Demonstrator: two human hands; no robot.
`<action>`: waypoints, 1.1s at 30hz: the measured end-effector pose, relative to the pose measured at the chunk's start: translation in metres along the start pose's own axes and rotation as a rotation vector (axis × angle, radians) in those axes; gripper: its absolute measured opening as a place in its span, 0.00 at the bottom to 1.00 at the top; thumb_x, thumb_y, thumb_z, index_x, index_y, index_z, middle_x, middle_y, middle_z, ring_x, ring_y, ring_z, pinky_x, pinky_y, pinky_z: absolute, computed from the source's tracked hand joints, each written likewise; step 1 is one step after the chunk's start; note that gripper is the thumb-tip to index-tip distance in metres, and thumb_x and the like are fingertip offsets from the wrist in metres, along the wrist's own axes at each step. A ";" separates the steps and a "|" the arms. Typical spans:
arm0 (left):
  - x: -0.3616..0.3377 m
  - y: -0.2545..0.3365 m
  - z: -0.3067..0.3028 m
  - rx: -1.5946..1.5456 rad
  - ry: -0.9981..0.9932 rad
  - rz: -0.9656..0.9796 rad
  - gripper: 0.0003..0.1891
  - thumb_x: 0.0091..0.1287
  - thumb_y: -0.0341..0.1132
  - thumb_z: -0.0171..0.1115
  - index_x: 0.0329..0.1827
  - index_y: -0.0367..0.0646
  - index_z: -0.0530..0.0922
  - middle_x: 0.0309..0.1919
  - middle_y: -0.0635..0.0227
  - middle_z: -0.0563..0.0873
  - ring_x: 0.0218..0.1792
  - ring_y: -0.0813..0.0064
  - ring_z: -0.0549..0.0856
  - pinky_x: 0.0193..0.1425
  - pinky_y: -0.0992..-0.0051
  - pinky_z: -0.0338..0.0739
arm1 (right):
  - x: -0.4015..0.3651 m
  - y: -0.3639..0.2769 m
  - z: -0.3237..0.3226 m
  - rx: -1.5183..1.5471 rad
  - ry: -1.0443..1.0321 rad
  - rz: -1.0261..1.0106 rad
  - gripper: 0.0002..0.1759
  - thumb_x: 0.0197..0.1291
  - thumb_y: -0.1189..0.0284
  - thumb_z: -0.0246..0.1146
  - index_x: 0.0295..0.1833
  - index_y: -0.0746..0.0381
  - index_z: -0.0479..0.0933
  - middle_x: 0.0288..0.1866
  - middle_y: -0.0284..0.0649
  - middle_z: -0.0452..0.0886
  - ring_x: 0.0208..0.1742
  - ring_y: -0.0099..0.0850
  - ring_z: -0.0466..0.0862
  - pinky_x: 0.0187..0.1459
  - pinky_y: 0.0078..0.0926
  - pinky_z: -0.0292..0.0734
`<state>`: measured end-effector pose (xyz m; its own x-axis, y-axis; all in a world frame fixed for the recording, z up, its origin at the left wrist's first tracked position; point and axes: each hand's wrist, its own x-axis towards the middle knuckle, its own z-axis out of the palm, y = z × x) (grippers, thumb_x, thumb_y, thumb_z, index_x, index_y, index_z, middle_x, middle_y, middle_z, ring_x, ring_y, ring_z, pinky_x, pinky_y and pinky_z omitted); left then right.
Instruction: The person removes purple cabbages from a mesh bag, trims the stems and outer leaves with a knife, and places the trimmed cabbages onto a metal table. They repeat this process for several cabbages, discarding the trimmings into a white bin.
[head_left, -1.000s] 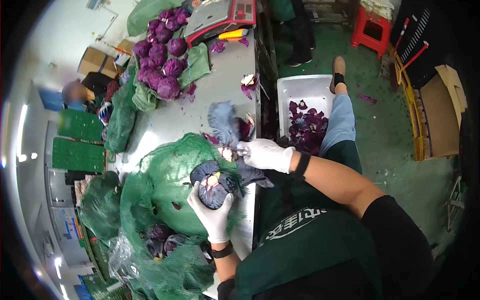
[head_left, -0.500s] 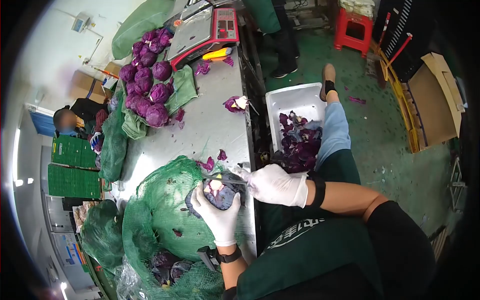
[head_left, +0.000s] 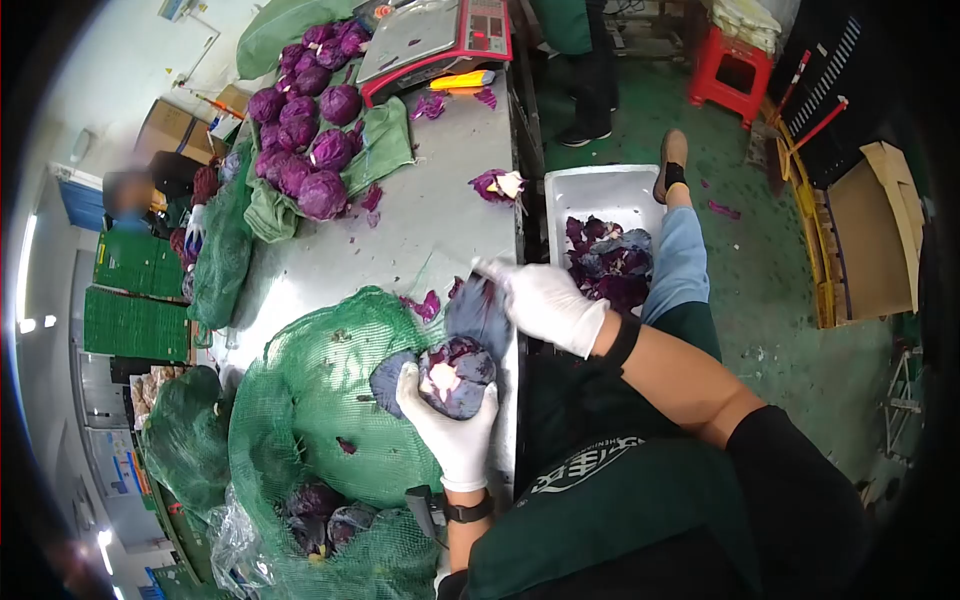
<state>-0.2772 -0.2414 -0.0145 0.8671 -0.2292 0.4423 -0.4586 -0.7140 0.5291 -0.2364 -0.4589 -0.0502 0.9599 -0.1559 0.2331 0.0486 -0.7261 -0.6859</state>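
My left hand [head_left: 452, 432], in a white glove, is wrapped round a red cabbage [head_left: 470, 362] with its pale cut stem facing up. A loose outer leaf [head_left: 388, 384] sticks out on its left side. My gloved right hand [head_left: 555, 308] is closed above the cabbage by the table edge, around the knife seen in it earlier; its blade is hard to make out now. Against these fingers a dark outer leaf [head_left: 476, 318] stands away from the cabbage. Under my left hand spreads a green mesh bag [head_left: 330, 370], with more cabbages [head_left: 318, 503] inside.
Trimmed purple cabbages [head_left: 300, 130] are piled on the metal table [head_left: 400, 235], near a red scale [head_left: 485, 35] and a yellow-handled tool [head_left: 462, 80]. A white bin [head_left: 590, 185] of leaves stands beside my leg. Other people are at the left and the far end.
The knife blade lay across the cabbage stem before; now the stem shows bare. My right hand has moved up and right, and an outer leaf has come away from the cabbage toward it.
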 end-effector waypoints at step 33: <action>0.015 0.009 -0.027 0.031 -0.235 -0.105 0.59 0.43 0.35 0.85 0.79 0.36 0.57 0.69 0.45 0.65 0.72 0.44 0.66 0.76 0.54 0.62 | -0.043 -0.046 -0.019 0.179 -0.329 -0.241 0.42 0.59 0.73 0.59 0.81 0.44 0.61 0.23 0.49 0.79 0.24 0.51 0.83 0.29 0.47 0.80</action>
<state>-0.2733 -0.2334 0.0164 0.9327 -0.2975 0.2038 -0.3606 -0.7609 0.5394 -0.2848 -0.4311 -0.0155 0.9506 0.2459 0.1892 0.3011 -0.5838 -0.7540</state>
